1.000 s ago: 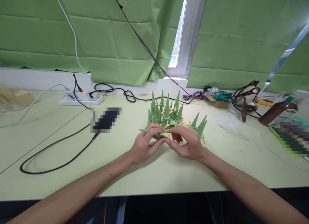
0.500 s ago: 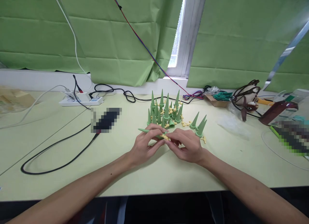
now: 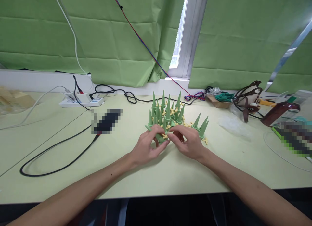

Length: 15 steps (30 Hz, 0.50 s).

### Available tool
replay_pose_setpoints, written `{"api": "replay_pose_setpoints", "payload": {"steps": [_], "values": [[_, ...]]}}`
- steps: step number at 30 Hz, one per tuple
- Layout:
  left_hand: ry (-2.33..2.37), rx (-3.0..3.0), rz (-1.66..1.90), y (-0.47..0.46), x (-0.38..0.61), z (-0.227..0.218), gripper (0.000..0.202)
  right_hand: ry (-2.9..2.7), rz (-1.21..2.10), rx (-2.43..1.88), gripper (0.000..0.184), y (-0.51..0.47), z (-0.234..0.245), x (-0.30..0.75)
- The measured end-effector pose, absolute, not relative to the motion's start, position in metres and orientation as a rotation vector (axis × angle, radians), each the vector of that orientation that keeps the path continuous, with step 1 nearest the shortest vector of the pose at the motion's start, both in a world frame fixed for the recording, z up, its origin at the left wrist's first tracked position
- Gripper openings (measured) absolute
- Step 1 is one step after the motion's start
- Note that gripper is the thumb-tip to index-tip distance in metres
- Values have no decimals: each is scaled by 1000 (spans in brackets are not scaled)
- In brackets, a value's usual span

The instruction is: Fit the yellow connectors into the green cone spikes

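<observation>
Left hand (image 3: 149, 146) clamped on green cone (image 3: 161, 139), tilted, tip poking out left of fingers, over table (image 3: 136, 183); yellow peg (image 3: 165, 136) by cone's wide end; right hand (image 3: 188, 142), thumb and fingertips nearly together beside peg, cannot tell whether gripping; standing cones (image 3: 168, 110) just beyond; bottle (image 3: 272, 114) far right, label writing unreadable

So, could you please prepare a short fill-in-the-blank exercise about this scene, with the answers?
1. The left hand holds a cone whose colour is ____.
2. The small pieces near the standing cones are ____ in colour.
3. The dark red bottle is on the picture's ____ side.

Answers: green; yellow; right.
</observation>
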<state>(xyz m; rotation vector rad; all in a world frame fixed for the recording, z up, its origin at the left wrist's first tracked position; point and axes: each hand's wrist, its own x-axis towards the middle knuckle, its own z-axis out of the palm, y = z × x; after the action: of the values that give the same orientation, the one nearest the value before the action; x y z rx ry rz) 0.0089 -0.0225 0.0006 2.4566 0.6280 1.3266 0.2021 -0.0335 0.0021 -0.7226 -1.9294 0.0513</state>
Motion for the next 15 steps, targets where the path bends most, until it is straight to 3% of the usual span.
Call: {"api": "replay_pose_setpoints", "payload": {"steps": [9,15], "values": [[843,2251,1150,-25,9,4,17,-2028,266,-739,9,-30,2,204],[816,2229,1100,-26,9,7,13,-2030,341,-810,18,-27,0,204]]}}
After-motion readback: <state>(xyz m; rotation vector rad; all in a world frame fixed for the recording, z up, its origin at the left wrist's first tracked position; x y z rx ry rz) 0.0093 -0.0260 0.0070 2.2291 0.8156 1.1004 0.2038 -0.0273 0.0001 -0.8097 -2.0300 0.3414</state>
